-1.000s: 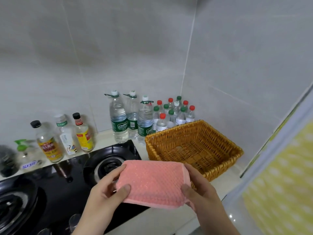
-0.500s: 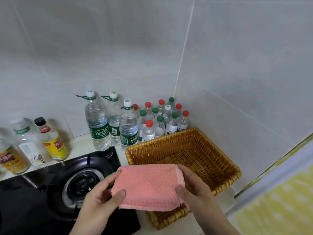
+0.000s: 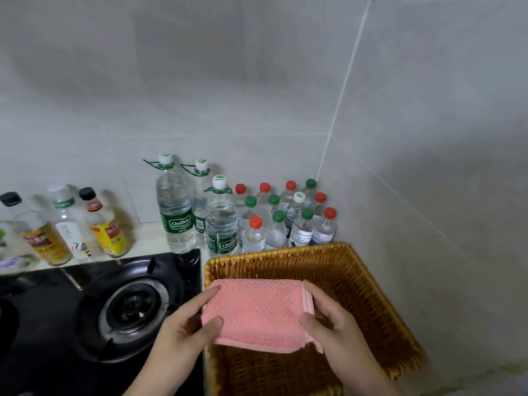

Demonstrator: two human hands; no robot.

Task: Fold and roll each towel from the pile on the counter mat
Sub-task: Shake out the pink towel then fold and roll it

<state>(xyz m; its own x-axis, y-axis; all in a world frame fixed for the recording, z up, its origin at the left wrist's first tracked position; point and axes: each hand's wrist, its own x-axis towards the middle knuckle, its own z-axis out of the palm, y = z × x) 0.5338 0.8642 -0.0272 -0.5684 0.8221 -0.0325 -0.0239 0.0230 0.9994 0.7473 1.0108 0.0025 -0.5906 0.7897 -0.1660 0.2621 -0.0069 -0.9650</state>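
Note:
A folded pink towel (image 3: 257,312) with a waffle texture hangs in the air over the left part of a woven wicker basket (image 3: 368,284). My left hand (image 3: 183,332) grips its left end, thumb on top and fingers underneath. My right hand (image 3: 331,324) holds its right end, where the folded edges show. The visible part of the basket's inside holds nothing. The towel pile and the counter mat are out of view.
A black gas stove (image 3: 125,310) lies left of the basket. Three large water bottles (image 3: 177,212) and several small ones (image 3: 285,221) stand against the tiled wall behind. Sauce bottles (image 3: 105,224) line the wall at the left. A tiled wall closes the right side.
Both hands have carried the pink towel to the right, from above the stove's edge to over the basket. The view has turned right along with them.

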